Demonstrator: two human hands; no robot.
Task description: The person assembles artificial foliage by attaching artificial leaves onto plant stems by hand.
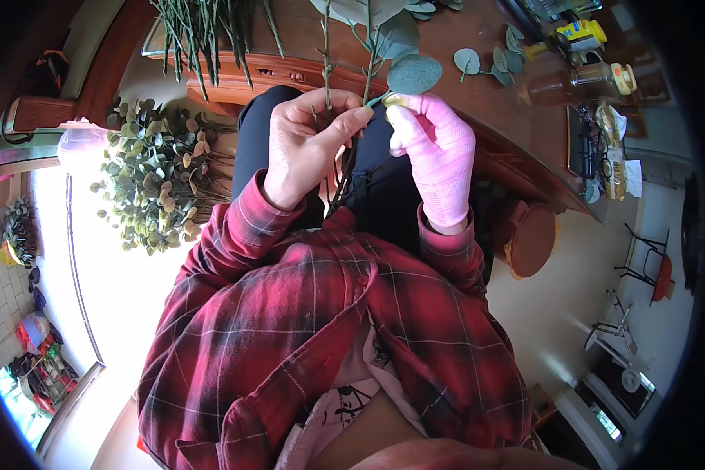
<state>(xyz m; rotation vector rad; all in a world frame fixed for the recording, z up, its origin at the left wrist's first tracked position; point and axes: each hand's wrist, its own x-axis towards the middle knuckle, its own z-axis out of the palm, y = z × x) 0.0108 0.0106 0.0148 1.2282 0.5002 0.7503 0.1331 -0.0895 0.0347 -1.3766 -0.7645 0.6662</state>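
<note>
My bare left hand [309, 145] pinches a leafy eucalyptus branch [370, 59] between thumb and fingers. A second, bare stem [327, 55] also passes through that hand, and the lower ends run down over my lap. In a pink glove, my right hand [433, 149] is closed at its fingertips on the short stalk of a round green leaf [413, 74], just right of the branch. The two hands are close together above my knees, at the table's front edge. More round leaves top the branch, partly cut off by the frame's upper edge.
A bundle of green stems [215, 35] overhangs the wooden table [478, 94] at left. Loose leaves [500, 64], a brown jar [580, 84] and a yellow bottle [581, 35] are on the right. Leafy branches [160, 176] are piled at my left; a round stool [531, 239] stands right.
</note>
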